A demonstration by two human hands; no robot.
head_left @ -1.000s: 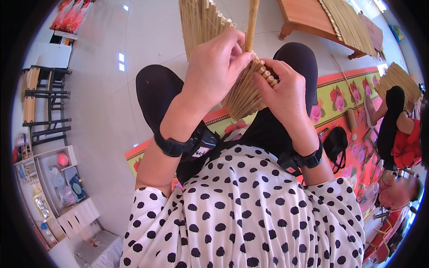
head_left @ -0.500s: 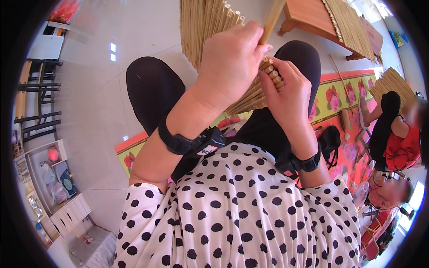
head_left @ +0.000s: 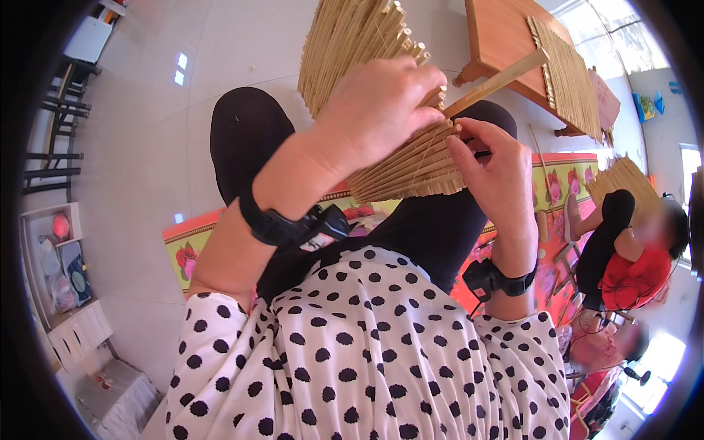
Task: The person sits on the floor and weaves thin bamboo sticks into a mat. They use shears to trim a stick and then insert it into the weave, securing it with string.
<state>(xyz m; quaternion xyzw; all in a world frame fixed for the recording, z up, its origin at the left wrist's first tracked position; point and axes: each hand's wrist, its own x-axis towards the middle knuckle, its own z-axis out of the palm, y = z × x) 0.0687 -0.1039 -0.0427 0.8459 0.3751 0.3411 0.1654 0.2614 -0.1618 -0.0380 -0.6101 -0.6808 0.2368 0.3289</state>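
A mat of tan reed stalks (head_left: 414,161), bound by thread, is spread fan-like over my lap and continues beyond my left hand. My left hand (head_left: 374,106) lies across it, closed, with thumb and fingers at the base of a wooden stick (head_left: 502,82) that slants up to the right. Its fingers partly cover how the stick is held. At the mat's right edge my right hand (head_left: 495,158) pinches the stalk ends between thumb and fingers. A small dark gap or object shows inside that hand; I cannot make out which.
A wooden table (head_left: 499,40) stands ahead with another reed mat (head_left: 568,77) draped over it. Beneath my legs lies a floral floor mat (head_left: 187,246). Two people sit at the right, one in a red top (head_left: 634,268). A shelf unit (head_left: 55,257) is at the left.
The stick has tipped from nearly upright to slanting right. The reed mat has turned so more of its stalks show, and my right hand has shifted slightly right and down.
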